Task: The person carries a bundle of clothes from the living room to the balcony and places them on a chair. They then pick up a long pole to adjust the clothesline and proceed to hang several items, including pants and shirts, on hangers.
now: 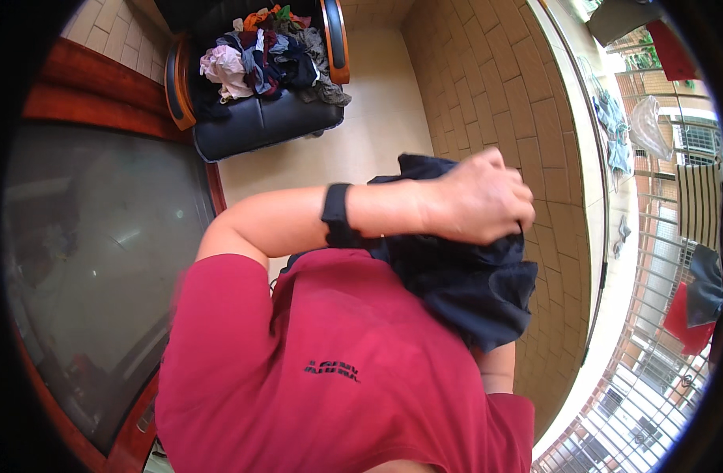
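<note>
My left hand point(485, 198), with a dark band on its wrist, reaches across my chest towards the right. Its fingers are curled closed on a dark navy garment point(479, 295), which hangs in loose folds in front of my red shirt. My right hand is out of view; only part of the right arm shows below the cloth, and the garment covers the rest. Slight blur lies over the left fist. A heap of crumpled clothes point(278, 56), with a pale pink garment point(226, 68) at its left side, lies on a black leather armchair point(266, 124).
The armchair has wooden-edged armrests point(336, 41). A brown tiled wall point(491, 77) runs along the right, beside a ledge and a barred window point(639, 284). Several garments, among them a striped one point(698, 204), hang there. To the left stands a red wood-framed glass door point(110, 236).
</note>
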A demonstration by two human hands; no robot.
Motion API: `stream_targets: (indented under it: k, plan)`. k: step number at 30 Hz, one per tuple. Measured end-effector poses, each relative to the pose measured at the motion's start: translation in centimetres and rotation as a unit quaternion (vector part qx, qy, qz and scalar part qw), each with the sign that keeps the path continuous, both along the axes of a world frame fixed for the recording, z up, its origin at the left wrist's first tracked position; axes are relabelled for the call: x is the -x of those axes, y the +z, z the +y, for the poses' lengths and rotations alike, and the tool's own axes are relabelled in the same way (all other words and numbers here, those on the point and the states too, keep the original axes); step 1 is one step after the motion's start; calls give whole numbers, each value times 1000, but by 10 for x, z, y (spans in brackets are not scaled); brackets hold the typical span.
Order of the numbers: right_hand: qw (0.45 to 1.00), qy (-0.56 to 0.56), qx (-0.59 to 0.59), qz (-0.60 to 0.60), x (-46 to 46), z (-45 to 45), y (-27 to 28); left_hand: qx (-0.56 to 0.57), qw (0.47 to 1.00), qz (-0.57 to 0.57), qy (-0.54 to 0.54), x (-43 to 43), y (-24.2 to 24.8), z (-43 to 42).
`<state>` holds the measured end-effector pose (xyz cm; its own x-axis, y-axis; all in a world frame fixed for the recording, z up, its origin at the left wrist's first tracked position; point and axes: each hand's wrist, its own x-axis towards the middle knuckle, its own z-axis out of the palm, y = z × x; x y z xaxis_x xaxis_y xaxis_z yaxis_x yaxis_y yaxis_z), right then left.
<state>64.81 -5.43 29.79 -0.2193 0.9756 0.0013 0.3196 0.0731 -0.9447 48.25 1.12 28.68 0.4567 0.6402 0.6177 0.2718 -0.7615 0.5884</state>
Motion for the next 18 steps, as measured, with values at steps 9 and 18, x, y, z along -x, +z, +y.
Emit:
stream_targets:
  k: [9,18]
  plan:
    - [1000,-19,-4,-5,-17,-18,10,-117,993,2,-28,-73,13,-31]
    - [999,-52,-14,-2,-31,-22,14,-34,990,-76,118,-1,14,-6]
